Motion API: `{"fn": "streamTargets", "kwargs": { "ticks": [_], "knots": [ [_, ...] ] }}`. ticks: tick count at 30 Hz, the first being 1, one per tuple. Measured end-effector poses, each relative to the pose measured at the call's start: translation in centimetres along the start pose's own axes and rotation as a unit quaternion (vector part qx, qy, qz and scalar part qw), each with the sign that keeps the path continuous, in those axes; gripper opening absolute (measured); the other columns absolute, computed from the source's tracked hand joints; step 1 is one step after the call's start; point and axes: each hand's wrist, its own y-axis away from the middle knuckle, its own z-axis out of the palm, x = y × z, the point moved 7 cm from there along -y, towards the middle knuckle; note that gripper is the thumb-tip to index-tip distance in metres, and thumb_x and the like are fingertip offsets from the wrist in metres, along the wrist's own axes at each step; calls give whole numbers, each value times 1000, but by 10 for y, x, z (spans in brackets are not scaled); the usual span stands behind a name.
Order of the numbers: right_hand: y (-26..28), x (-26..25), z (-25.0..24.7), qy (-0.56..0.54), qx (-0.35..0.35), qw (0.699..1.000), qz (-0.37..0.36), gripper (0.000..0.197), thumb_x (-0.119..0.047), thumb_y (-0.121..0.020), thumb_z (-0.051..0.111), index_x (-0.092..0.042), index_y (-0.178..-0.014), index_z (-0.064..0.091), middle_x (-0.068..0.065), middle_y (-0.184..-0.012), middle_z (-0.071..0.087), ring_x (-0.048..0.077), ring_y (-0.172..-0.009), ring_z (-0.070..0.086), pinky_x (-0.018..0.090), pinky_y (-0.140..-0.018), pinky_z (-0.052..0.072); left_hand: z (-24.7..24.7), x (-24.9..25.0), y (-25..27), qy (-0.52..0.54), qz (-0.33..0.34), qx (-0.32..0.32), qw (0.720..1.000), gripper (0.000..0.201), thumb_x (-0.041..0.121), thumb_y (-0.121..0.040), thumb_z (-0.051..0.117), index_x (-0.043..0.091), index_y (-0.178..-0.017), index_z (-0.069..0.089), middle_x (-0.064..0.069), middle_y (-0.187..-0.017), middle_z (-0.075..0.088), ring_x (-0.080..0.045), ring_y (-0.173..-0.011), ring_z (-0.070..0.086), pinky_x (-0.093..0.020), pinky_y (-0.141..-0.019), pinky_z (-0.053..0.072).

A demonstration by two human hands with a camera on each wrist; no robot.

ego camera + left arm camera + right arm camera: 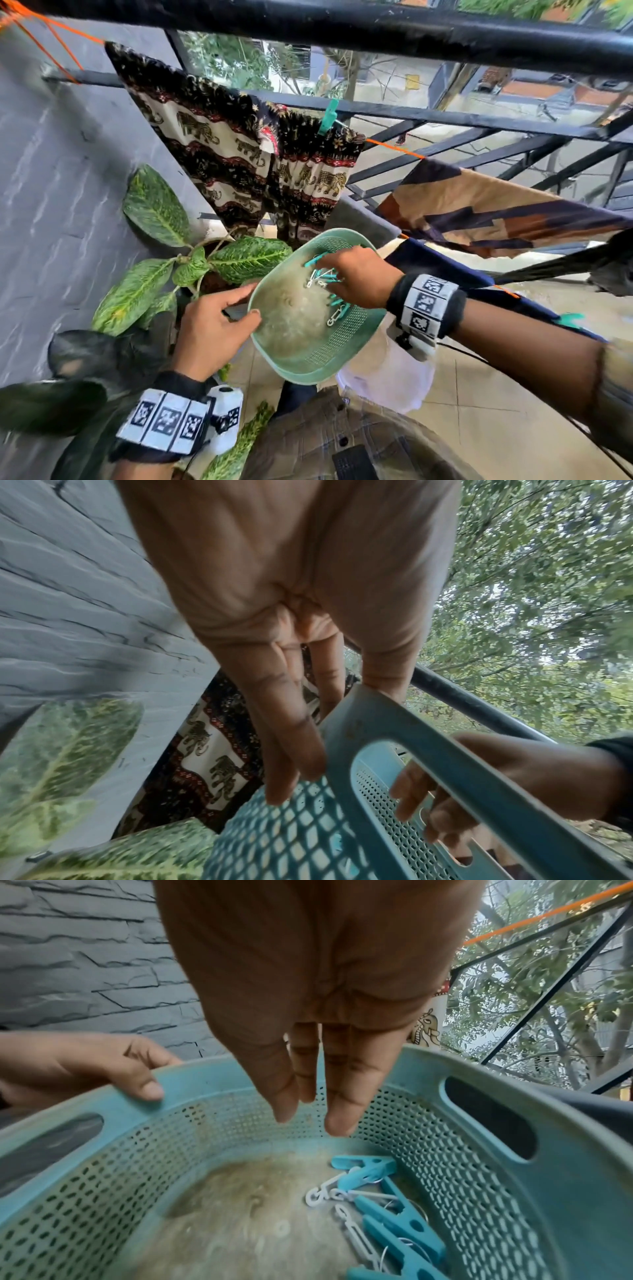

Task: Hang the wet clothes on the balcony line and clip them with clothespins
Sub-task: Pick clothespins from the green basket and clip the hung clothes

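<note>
My left hand (236,297) grips the rim of a green mesh basket (342,363), thumb on the rim and fingers along the outside wall (298,723). My right hand (342,274) reaches into the basket with straight fingers (337,1123) and holds nothing, just above several teal and white clothespins (387,1204) lying on the basket floor. An elephant-print cloth (246,150) hangs on the orange line (394,147), clipped with a teal clothespin (328,116). A brown and navy cloth (479,212) hangs over the line to the right.
Black metal railing bars (445,116) run behind the line, with a thick black bar (342,24) overhead. A potted plant with large speckled leaves (154,212) stands below my left hand against a grey stone wall (51,171). A tiled floor (479,394) lies below.
</note>
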Motion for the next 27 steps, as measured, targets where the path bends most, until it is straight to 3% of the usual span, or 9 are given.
{"fn": "streamTargets", "kwargs": {
  "ticks": [1,2,3,5,10,16,20,23,27],
  "knots": [
    [-2,4,2,15,-5,1000,12,42,-23,-88,63,-25,-130,60,3,-122,67,28,-114,60,35,-92,45,3,8,2,3,10,-7,1000,42,12,-81,78,22,-121,71,2,-66,70,5,-69,19,-17,-38,41],
    [-2,7,5,30,-15,999,19,44,-20,-88,62,-24,-132,58,4,-124,65,28,-116,59,35,-93,45,8,16,5,-2,19,-20,1000,42,9,-81,77,21,-121,71,5,-74,67,18,-42,48,-12,-38,39],
    [-2,9,7,45,-24,999,19,45,-15,-87,60,-21,-132,58,5,-125,65,28,-116,59,36,-94,45,14,22,8,-8,25,-35,999,43,10,-81,77,23,-121,72,14,-76,65,9,-72,22,-8,-36,32],
    [-1,10,10,91,-30,995,9,44,-6,-84,56,-14,-127,60,10,-119,65,32,-111,61,38,-90,49,22,23,8,-8,22,-55,998,43,13,-79,78,28,-119,72,25,-75,62,-2,-33,29,-5,-40,27],
    [11,13,21,172,-54,983,-16,52,-2,-83,53,-12,-134,54,17,-114,64,37,-101,64,42,-80,53,41,23,9,24,21,-97,995,47,43,-65,72,55,-110,68,20,-105,74,-18,-75,75,-40,-74,62],
    [21,13,42,245,-92,964,-42,51,-5,-84,56,-18,-134,54,11,-112,67,36,-95,67,38,-68,53,49,38,18,-17,43,-118,992,54,47,-63,66,42,-116,71,26,-109,71,-8,-71,73,-30,-74,61],
    [23,18,53,276,-103,954,-62,37,-6,-75,64,-20,-109,67,3,-89,70,29,-75,69,28,-54,44,51,44,19,-50,52,-117,991,45,26,-74,76,38,-117,72,26,-109,70,-2,-55,66,-16,-63,55],
    [28,16,49,276,-127,951,-56,40,-8,-86,56,-20,-124,60,4,-101,68,31,-89,67,33,-60,39,50,42,17,-53,53,-112,991,44,22,-75,77,39,-115,72,23,-111,71,2,-69,70,-24,-74,59],
    [30,17,47,270,-114,955,-50,41,-10,-87,58,-19,-126,60,4,-105,68,31,-91,68,35,-62,44,50,45,18,-48,61,-108,991,43,21,-73,78,41,-111,72,16,-100,74,-3,-46,56,-16,-54,52]
  ]
}}
